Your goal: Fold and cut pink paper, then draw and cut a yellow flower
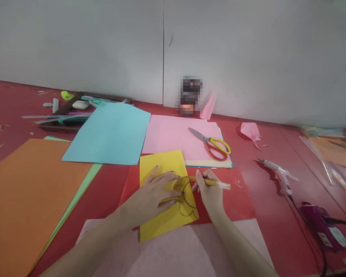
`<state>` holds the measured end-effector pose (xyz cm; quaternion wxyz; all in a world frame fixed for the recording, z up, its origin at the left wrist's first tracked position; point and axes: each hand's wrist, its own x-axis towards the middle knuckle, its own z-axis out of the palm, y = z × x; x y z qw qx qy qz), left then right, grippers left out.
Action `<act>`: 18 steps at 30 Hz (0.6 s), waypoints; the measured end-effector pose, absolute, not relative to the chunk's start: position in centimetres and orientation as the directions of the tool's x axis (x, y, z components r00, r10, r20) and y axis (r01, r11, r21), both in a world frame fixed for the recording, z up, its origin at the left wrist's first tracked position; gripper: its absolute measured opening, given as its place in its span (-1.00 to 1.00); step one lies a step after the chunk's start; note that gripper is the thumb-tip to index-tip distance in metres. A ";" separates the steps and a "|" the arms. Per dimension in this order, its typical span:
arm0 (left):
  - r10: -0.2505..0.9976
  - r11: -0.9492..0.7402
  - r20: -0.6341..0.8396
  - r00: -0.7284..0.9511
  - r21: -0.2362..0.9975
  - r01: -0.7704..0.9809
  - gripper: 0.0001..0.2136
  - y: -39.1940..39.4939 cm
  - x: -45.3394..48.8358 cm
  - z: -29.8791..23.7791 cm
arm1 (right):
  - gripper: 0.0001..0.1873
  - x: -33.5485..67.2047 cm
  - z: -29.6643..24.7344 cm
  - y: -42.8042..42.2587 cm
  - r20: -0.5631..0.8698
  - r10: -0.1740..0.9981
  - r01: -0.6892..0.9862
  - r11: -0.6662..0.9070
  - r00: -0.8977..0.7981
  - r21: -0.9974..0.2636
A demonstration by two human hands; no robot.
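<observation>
A yellow sheet of paper [161, 227] lies at a slant over red paper [239, 200]. My left hand [158, 188] rests flat on it, fingers spread. Closed around a brown-yellow pen [213, 182], my right hand [210, 192] holds the tip at the yellow sheet's right edge. Dark curved lines [187, 207], rounded like petals, are drawn on that sheet, partly covered by my left fingers. Scissors [212, 144] with one yellow and one red handle lie on pink sheets [170, 134] just beyond my right hand.
Blue paper [112, 134] and orange paper [37, 184] lie to the left, before a dark tray [52, 125] of tools. To the right are a glue gun [281, 177], its cord, a purple box [324, 227] and a pink scrap [250, 130]. A pale wall [103, 46] stands behind.
</observation>
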<state>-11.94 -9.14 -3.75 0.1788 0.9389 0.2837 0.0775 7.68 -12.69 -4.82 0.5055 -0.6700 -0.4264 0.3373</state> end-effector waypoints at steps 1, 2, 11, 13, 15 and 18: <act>0.562 -0.774 0.042 0.826 0.380 0.507 -0.76 -9.1 -11.9 -3.7 | -0.62 7.7 -4.9 -12.7 -0.022 0.914 0.224 -0.122 0.405 -0.967; 0.561 -0.773 0.040 0.827 0.382 0.507 -0.76 -9.1 -11.9 -3.7 | -0.62 7.7 -4.9 -12.7 -0.024 0.920 0.219 -0.119 0.391 -0.968; 0.560 -0.778 0.058 0.826 0.380 0.501 -0.76 -9.1 -11.8 -3.5 | -0.59 7.6 -4.7 -12.6 0.029 0.898 0.298 -0.115 0.439 -0.948; 0.555 -0.782 0.063 0.829 0.378 0.495 -0.76 -9.2 -11.8 -3.5 | -0.59 7.6 -4.6 -12.6 0.026 0.900 0.290 -0.112 0.434 -0.951; 0.554 -0.783 0.061 0.830 0.378 0.495 -0.76 -9.1 -11.8 -3.5 | -0.59 7.6 -4.7 -12.6 0.030 0.903 0.297 -0.109 0.429 -0.949; 0.552 -0.781 0.050 0.832 0.380 0.495 -0.77 -9.1 -11.8 -3.6 | -0.60 7.6 -5.0 -12.7 0.037 0.896 0.299 -0.109 0.442 -0.948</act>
